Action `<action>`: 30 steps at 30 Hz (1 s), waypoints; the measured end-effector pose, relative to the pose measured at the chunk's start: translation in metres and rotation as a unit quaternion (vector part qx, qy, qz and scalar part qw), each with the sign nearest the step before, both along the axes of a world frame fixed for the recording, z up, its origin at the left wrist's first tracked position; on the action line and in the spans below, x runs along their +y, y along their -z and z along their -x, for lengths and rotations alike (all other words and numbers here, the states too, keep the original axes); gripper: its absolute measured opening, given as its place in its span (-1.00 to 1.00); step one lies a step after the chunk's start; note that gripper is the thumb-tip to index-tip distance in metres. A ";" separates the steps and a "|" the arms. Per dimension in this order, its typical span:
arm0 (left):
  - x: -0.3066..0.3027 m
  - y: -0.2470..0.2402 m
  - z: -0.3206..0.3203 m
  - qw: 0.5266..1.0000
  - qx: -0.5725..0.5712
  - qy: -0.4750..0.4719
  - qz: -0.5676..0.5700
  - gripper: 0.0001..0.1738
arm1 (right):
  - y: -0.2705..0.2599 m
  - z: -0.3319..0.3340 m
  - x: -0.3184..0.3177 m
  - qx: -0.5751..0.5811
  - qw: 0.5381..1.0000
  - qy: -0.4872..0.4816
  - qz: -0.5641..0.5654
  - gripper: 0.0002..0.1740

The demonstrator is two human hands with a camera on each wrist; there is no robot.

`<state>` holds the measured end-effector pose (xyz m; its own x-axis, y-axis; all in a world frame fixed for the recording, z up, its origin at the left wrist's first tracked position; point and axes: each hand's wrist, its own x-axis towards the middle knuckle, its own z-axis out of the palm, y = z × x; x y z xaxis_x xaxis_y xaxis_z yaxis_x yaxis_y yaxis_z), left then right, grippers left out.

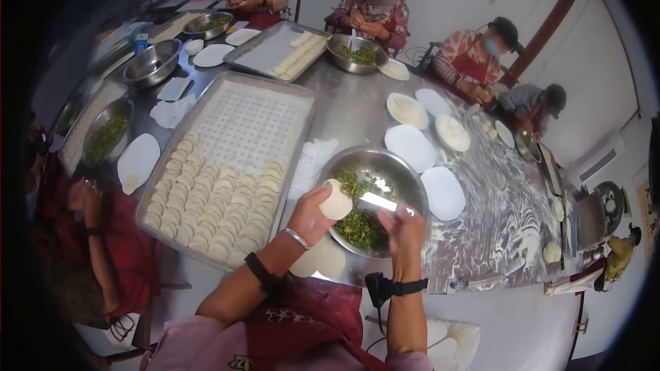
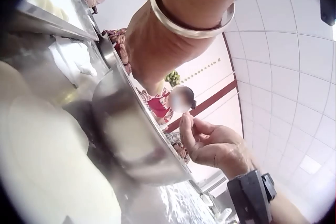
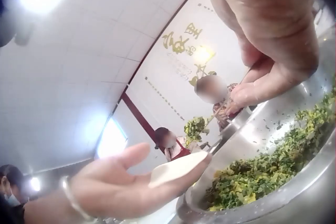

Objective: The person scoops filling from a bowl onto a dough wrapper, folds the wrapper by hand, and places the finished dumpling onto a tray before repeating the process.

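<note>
On my left hand (image 1: 311,216) lies a round pale dumpling wrapper (image 1: 335,200); in the right wrist view that wrapper (image 3: 178,169) rests along straight fingers, with the thumb raised apart. My right hand (image 1: 404,230) pinches the end of a slim filling spatula (image 1: 378,201) above the steel bowl (image 1: 421,196). A clump of green and yellow filling (image 3: 196,129) sits on the spatula's far end, near the wrapper. More chopped filling (image 1: 361,230) covers the bowl's bottom. In the left wrist view, my right hand (image 2: 215,145) appears beyond the bowl (image 2: 123,129), its spatula not visible there.
A large tray (image 1: 302,106) left of the bowl holds rows of dumplings (image 1: 213,199). Pale wrappers (image 1: 320,259) lie by the bowl's near side. White plates (image 1: 443,194) stand to the right on the floury steel table (image 1: 491,223). Several people work around the table.
</note>
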<state>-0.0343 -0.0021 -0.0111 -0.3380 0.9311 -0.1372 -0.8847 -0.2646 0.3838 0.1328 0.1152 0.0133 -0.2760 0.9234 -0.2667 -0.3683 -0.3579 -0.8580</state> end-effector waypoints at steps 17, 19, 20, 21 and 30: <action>-0.007 -0.010 0.004 0.998 -0.046 0.042 -0.011 -0.58 | -0.010 -0.013 -0.066 -0.148 0.923 -0.023 -0.355 -0.83; -0.007 -0.001 0.002 0.999 -0.021 0.040 -0.023 -0.52 | -0.014 -0.014 -0.062 -0.076 0.955 -0.023 -0.286 -0.81; -0.009 0.000 0.002 0.999 -0.004 0.044 -0.026 -0.51 | -0.016 -0.015 -0.062 -0.040 0.967 -0.023 -0.250 -0.80; -0.012 0.001 0.001 0.998 0.013 0.048 -0.030 -0.51 | -0.019 -0.014 -0.062 -0.027 0.978 -0.027 -0.207 -0.78; -0.020 0.022 -0.001 0.977 0.209 0.045 0.005 -0.49 | -0.003 -0.008 -0.052 -0.058 0.995 -0.047 -0.068 -0.79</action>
